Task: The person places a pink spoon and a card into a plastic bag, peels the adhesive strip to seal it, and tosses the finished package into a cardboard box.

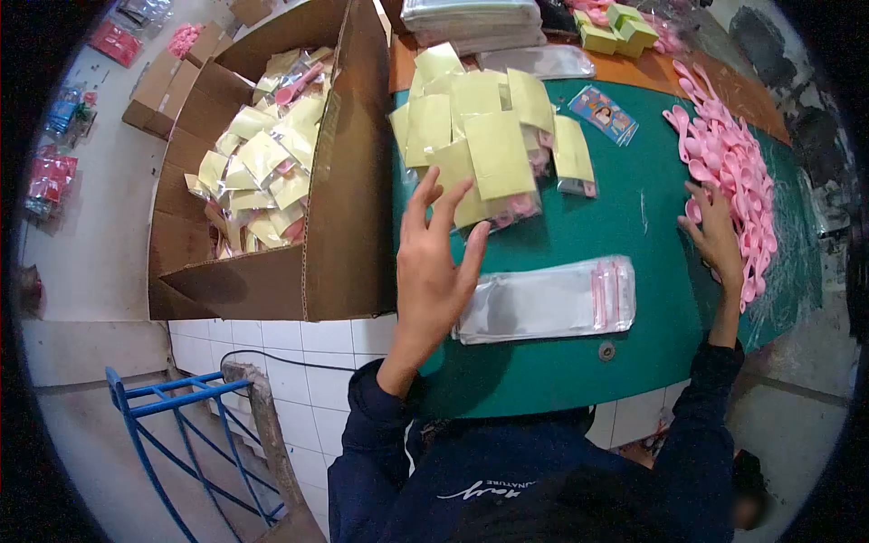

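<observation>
Green tabletop, edged by an orange-brown strip at the back; open cardboard carton standing at its left.

Item: pink plastic spoons, one loose heap, right side of the table.
Item: yellow-carded packets, piled ahead of my left hand; more lie in the carton.
Item: clear plastic sleeves, flat stack nearest me, pink strips at its right end.
Item: printed cards, blue, beyond the packets.

Left hand: fingers spread, holding nothing that I can see, between packets and sleeves.
Right hand: at the heap's near-left edge, thumb and fingers parted about one spoon bowl; whether I pinch it, I cannot tell.

Handling notes, my judgement: best take a spoon from the outer edge, where fewer overlap; grip lightly, draw it sideways, check no second handle trails along; keep my left wrist off the slippery sleeves.
</observation>
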